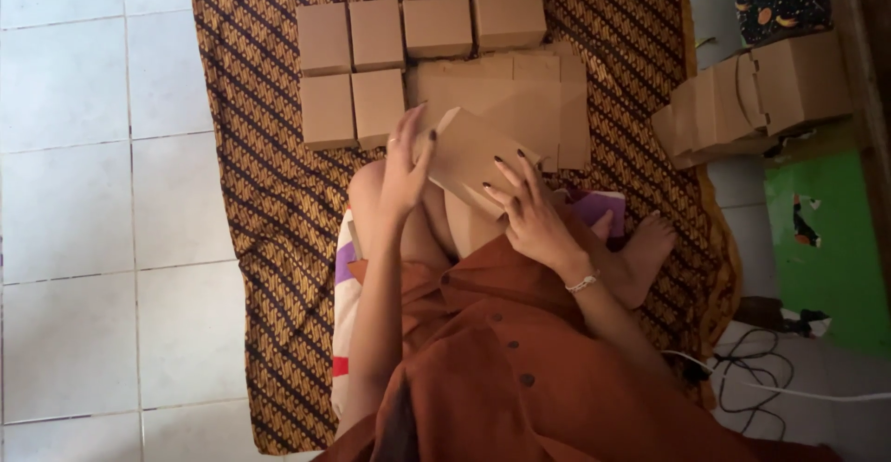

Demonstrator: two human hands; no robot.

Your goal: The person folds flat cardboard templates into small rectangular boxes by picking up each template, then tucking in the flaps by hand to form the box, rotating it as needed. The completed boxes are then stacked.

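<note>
The person sat on a brown patterned cloth [269, 239] spread over a pale tiled floor [83, 146], legs folded, wearing a rust-coloured garment [520, 378]. Both hands held a small brown cardboard box [467, 154], tilted, above the knees. The left hand [406, 169] lay against the box's left side, its grip closed on that edge with fingers pointing up; the right hand [531, 211] held the lower right side, its grip spread over the panel with dark-nailed fingertips pressing on the cardboard. A bracelet [583, 283] circled the right wrist. Just beyond the held box lay a stack of flat cardboard blanks [548, 100] on the cloth, and beyond and to the left stood rows of finished boxes [353, 72], touching one another. Well apart on the right, more folded cardboard pieces [752, 95] leaned together near a green mat [826, 248], with cables [752, 369] on the floor below.
</note>
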